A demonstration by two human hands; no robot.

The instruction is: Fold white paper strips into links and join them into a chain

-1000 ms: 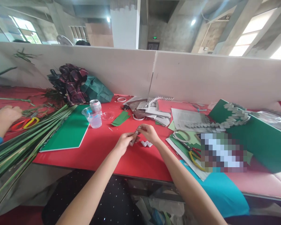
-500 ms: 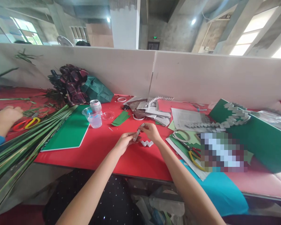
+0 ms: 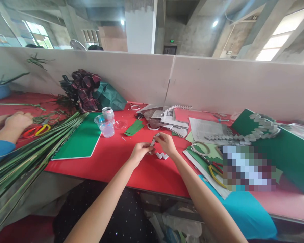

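Strip (image 3: 155, 139) above worktop (image 3: 108, 172), pinched in both grips: left hand (image 3: 139, 152) at lower end, right hand (image 3: 167, 143) at upper. Probably light, foldable paper, easily creased; best held near the ends. Zigzag (image 3: 162, 156) lies just beside.

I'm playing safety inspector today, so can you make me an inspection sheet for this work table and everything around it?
Surface: red tabletop, in use.
Job's things: pale strip, tilted; pale zigzag piece lying on the table.
Clutter: clear plastic cup by a can; tool with red and yellow handles; long green leaves.
Hands: left hand and right hand both pinch the strip.
Cables: nothing seen on the table.
Surroundings: pale partition behind; co-worker's hand at left; fan beyond the partition.
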